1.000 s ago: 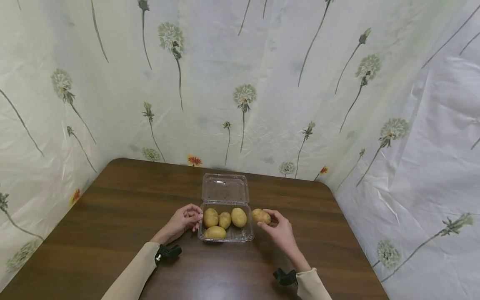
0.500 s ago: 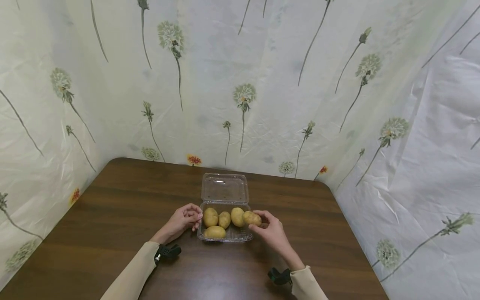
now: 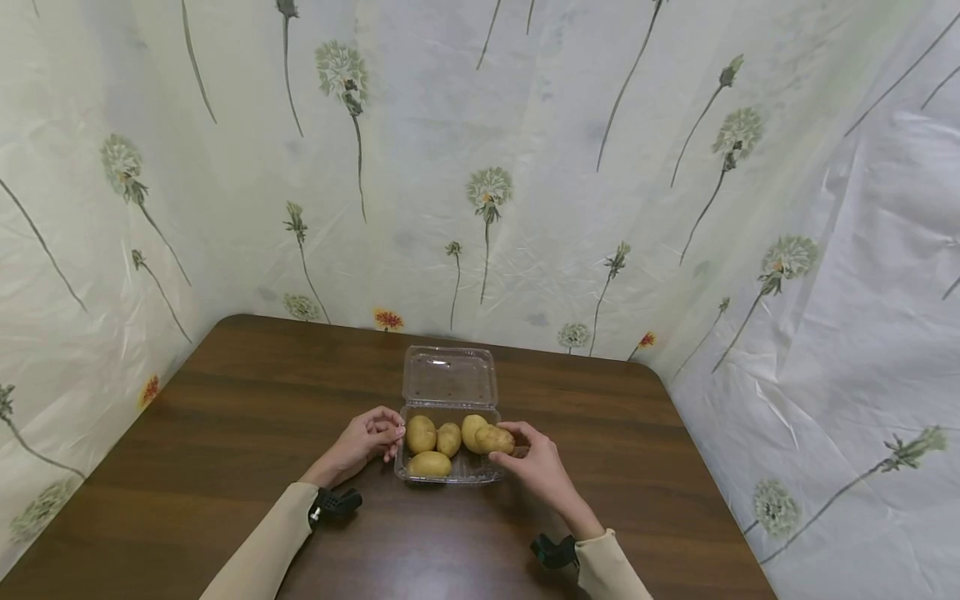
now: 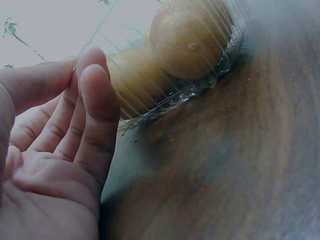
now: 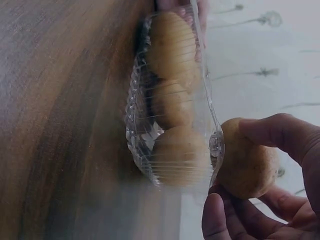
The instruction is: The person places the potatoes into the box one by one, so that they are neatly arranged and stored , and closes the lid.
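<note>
Clear plastic clamshell box (image 3: pixel 450 467) already holds four potatoes; the right hand (image 3: pixel 536 467) pinches a fifth potato (image 3: pixel 495 439) over its right edge, seemingly not yet released. The left hand (image 3: pixel 363 442), fingers loosely bent, steadies the left wall. Lid (image 3: pixel 448 377) stands open.

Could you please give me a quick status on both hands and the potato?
Right hand holds potato over clear box. Left hand at box's left edge, contact unclear. Four potatoes inside; nothing blocking.
</note>
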Available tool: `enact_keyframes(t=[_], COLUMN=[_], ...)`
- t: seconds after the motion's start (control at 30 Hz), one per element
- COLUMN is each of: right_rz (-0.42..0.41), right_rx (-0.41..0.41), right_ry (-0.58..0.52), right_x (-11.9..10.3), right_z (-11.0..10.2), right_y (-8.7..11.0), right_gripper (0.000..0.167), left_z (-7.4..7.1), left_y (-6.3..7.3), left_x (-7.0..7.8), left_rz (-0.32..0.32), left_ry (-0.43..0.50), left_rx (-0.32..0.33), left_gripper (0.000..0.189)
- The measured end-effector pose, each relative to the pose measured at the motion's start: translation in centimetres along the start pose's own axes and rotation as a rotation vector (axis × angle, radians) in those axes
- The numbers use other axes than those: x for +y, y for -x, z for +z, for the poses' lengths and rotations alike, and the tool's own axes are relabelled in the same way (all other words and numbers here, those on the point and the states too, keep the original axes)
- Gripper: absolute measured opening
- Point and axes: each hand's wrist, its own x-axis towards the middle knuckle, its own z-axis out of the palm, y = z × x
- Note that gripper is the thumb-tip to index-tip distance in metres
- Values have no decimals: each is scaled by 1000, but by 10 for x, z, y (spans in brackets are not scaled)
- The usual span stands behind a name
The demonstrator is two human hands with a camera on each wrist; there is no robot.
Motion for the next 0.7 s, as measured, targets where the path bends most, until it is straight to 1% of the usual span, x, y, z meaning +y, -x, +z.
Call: enact_keyframes(t=[0.03,0.2,0.4,0.6,0.7], right_rz=[-1,-28,-31,-66,-90], right_rx=[-1,-33,-74,-123,-151], right_ry=[8,69,95,112,157], right_x=[6,7,4,-1,-1], right_z=[1,1,2,4,5], right_y=[-3,-4,-4,-7,-9], right_gripper=[43,42,42,45,44], left_z=[0,1,1,1,1], left_y=[0,0,0,0,0], left_x=[0,-2,-2,1,2], left_rz=[0,-3,-7,-11,-13], left_ry=[0,-6,-8,3,1], left_rx=[1,14,13,13,10], left_gripper=[24,25,28,30,30])
